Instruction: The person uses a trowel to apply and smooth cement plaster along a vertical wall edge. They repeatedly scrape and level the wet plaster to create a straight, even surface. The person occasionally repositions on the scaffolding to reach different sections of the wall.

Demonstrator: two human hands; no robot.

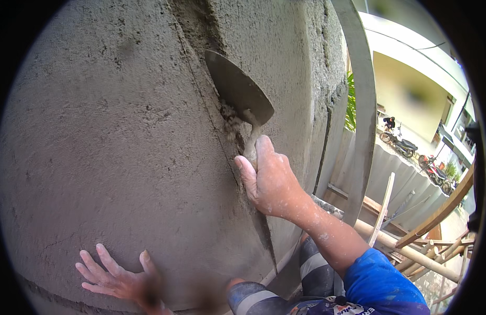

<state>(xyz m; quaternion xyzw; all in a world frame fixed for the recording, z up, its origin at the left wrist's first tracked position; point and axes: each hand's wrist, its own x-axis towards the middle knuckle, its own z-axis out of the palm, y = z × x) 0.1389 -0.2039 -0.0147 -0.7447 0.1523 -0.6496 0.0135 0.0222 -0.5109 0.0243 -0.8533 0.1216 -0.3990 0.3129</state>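
Note:
A grey plastered wall (122,131) fills most of the view, cut by a rough vertical groove (193,31). My right hand (272,181) grips the handle of a trowel (237,81), whose dark, pointed blade lies over the groove with crumbly material just beside it. Dried grey specks cover my hand and forearm. At the lower left, my left hand (109,275) has its fingers spread against the wall, holding nothing; its wrist is partly blurred.
A long grey straight board (363,157) stands at the right, beside bamboo and timber scaffolding (416,254) and a corrugated metal fence (416,186). Beyond are parked motorbikes (398,144), a person (389,123) and a pale building. My legs (253,299) show at the bottom.

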